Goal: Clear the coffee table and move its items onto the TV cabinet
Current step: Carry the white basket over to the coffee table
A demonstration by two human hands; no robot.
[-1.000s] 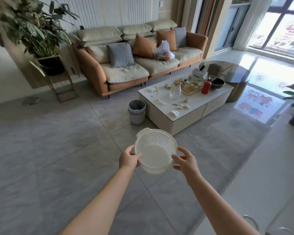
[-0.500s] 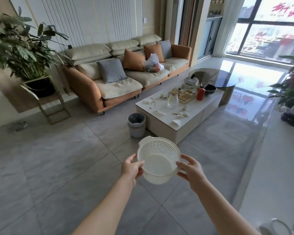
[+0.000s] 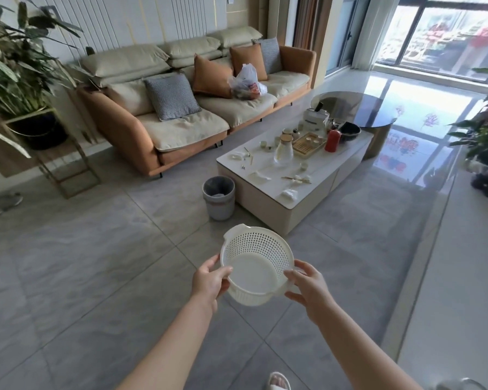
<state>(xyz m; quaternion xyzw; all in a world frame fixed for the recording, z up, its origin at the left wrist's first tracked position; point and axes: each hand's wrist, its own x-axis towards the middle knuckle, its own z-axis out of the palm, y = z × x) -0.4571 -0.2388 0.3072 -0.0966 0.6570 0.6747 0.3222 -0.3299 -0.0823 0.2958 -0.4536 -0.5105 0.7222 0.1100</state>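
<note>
Nearest the camera, both hands hold a white perforated colander basket point(image 3: 256, 267) out in front at about waist height. The left hand point(image 3: 209, 280) curls round its left rim with the thumb hooked over the edge; the right hand point(image 3: 307, 285) clasps the right rim and handle, fingers wrapped beneath. The basket is empty and tips slightly toward the viewer.

Beyond it lies open grey tiled floor, then a grey waste bin point(image 3: 219, 197) standing just beside the near left corner of the coffee table point(image 3: 268, 202). The table lies ahead and a little to the right of the basket, its long axis running away up and to the right, so its near short end faces the person and the right hand is the nearer one.

The top carries crumpled tissues point(image 3: 290, 194), sticks, small cups, a glass carafe point(image 3: 283, 153), a wooden tea tray point(image 3: 307, 143), a red bottle point(image 3: 332, 140) and a dark bowl point(image 3: 349, 131). The TV cabinet is not in view.
</note>
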